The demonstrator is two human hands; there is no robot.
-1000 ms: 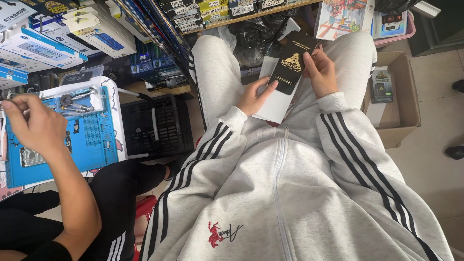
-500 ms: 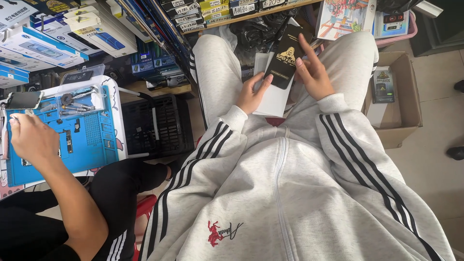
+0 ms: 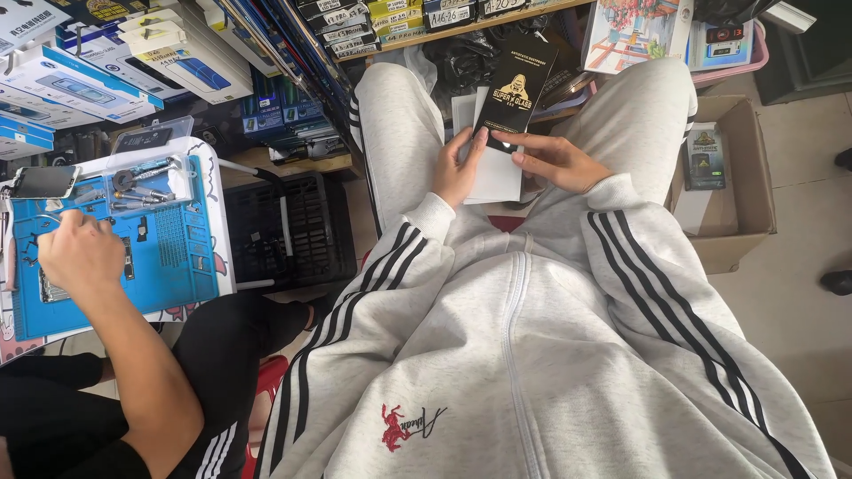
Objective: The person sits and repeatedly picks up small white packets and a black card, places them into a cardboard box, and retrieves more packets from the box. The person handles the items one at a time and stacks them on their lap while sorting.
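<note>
Cramped repair-shop corner, tiled floor [image 3: 799, 239], shelves [image 3: 293, 35] packed with boxed phone accessories along the top of the view. The person sat low, knees up, in a light grey tracksuit with black stripes. Over the lap, the left hand [image 3: 460, 168] was curled around the left edge of a white flat packet [image 3: 497, 173], thumb on its face, gripping it. The right hand [image 3: 555, 161] had its fingers closed on the lower end of a slim black box [image 3: 516, 89] with a gold emblem, pinching it; the box stood tilted, top leaning away toward the shelves, its bottom end overlapping the white packet. Both items sat between the knees, above the thighs, touching each other.

To the person's right, an open cardboard box [image 3: 737, 222] on the floor held a small dark packaged item [image 3: 706, 155]. To the left, a black plastic crate [image 3: 288, 231] stood near the knee. Further left, a co-worker's hand [image 3: 80, 257] rested loosely closed on a blue work mat [image 3: 177, 257], with small tools [image 3: 142, 186] at the mat's top edge and a phone [image 3: 44, 182] lying at its corner. Whether that hand held anything, couldn't tell.
</note>
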